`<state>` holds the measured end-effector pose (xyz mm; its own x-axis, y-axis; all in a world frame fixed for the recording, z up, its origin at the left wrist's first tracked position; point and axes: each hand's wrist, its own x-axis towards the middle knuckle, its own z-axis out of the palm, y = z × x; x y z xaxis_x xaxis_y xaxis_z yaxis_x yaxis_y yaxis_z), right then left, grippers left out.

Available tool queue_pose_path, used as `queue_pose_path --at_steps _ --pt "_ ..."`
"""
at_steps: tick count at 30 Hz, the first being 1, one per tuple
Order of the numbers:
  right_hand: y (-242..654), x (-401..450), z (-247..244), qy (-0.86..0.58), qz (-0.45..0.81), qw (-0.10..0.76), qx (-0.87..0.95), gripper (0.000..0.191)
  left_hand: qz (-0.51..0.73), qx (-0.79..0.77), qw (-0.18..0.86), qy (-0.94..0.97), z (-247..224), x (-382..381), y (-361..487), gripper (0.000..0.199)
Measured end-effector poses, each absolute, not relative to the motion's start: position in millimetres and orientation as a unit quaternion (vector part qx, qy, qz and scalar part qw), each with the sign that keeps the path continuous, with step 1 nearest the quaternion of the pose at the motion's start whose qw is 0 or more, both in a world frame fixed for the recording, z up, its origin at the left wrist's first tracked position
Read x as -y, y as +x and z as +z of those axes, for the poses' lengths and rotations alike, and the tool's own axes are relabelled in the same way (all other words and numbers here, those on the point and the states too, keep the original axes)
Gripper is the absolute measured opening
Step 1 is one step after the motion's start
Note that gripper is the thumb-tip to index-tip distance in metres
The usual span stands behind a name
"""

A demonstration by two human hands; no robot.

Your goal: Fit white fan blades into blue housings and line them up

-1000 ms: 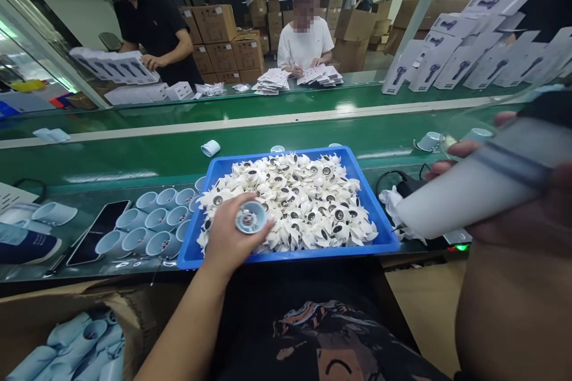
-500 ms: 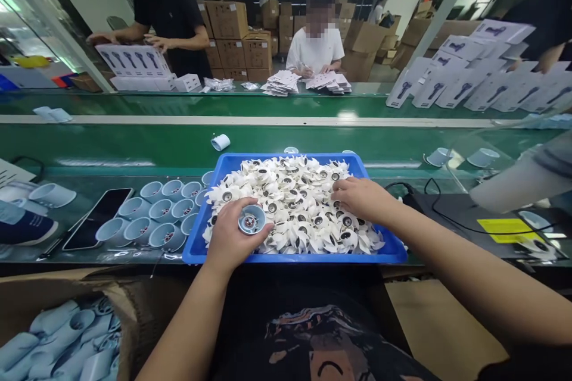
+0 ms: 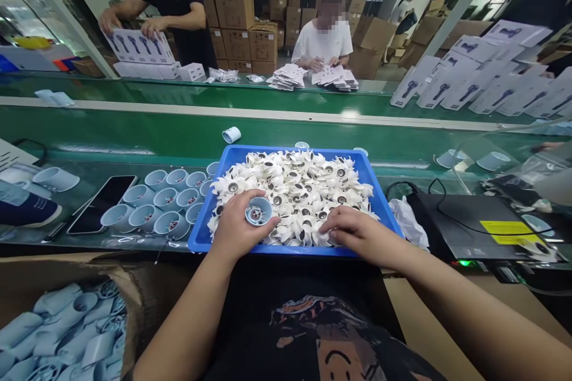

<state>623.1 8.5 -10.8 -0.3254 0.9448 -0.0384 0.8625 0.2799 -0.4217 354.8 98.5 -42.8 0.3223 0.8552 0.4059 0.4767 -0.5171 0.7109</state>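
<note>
My left hand point(image 3: 239, 226) is closed around a light blue cylindrical housing point(image 3: 258, 212), its open end turned up toward me; small red and metallic parts show inside. It is held over the left front of a blue tray point(image 3: 195, 237) heaped with white fan blades point(image 3: 297, 190) that have dark round hubs. At the front right of the heap, my right hand point(image 3: 353, 231) has its fingers bent down among the blades. Its fingertips are drawn together, and whatever lies between them is hidden.
Several blue housings point(image 3: 166, 199) stand left of the tray, beside a phone point(image 3: 102, 205). A carton point(image 3: 129, 303) of blue parts sits low at left. A black device point(image 3: 473, 226) with cables lies right. Co-workers handle boxes point(image 3: 140, 47) and papers point(image 3: 333, 76) across the green conveyor point(image 3: 179, 125).
My right hand has moved toward me and slightly left, from the right middle of the heap to its front. My left hand still holds the blue housing. The view has shifted slightly.
</note>
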Motion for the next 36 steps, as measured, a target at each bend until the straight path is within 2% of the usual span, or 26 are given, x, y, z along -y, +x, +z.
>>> queue_pose_path --at_steps 3,7,11,13,15,18,19,23,26,29,32,36 --pt "608 -2 -8 -0.585 0.13 0.078 0.797 0.029 0.392 -0.428 0.243 0.777 -42 -98 356 0.042" --pt "587 -9 7 -0.598 0.06 0.0 0.799 0.009 0.427 -0.431 0.237 0.759 -44 -98 357 0.043" --pt "564 -18 9 -0.603 0.03 -0.027 0.797 0.01 0.476 -0.449 0.245 0.715 -46 -90 355 0.054" --pt "562 -21 7 -0.607 0.036 -0.007 0.794 0.015 0.479 -0.459 0.256 0.703 -44 -82 350 0.059" --pt "567 -24 6 -0.613 0.058 0.034 0.787 0.018 0.458 -0.464 0.276 0.706 -38 -73 344 0.055" --pt "578 -22 14 -0.585 0.144 0.143 0.785 0.004 0.398 -0.445 0.327 0.733 -24 -59 335 0.048" --pt "580 -21 17 -0.559 0.193 0.186 0.785 0.007 0.379 -0.43 0.341 0.745 -20 -55 333 0.048" --pt "573 -11 17 -0.437 0.391 0.327 0.741 0.043 0.359 -0.332 0.365 0.792 -13 -45 331 0.059" --pt "565 -6 8 -0.401 0.459 0.381 0.695 0.045 0.37 -0.307 0.348 0.805 -14 -39 334 0.067" --pt "563 -3 7 -0.396 0.457 0.406 0.685 0.033 0.37 -0.325 0.292 0.82 -14 -36 339 0.069" --pt "560 5 18 -0.416 0.4 0.413 0.705 0.017 0.361 -0.322 0.213 0.849 -11 -33 344 0.057" --pt "547 15 30 -0.451 0.208 0.362 0.789 0.016 0.377 -0.287 0.093 0.876 -8 -30 351 0.035"
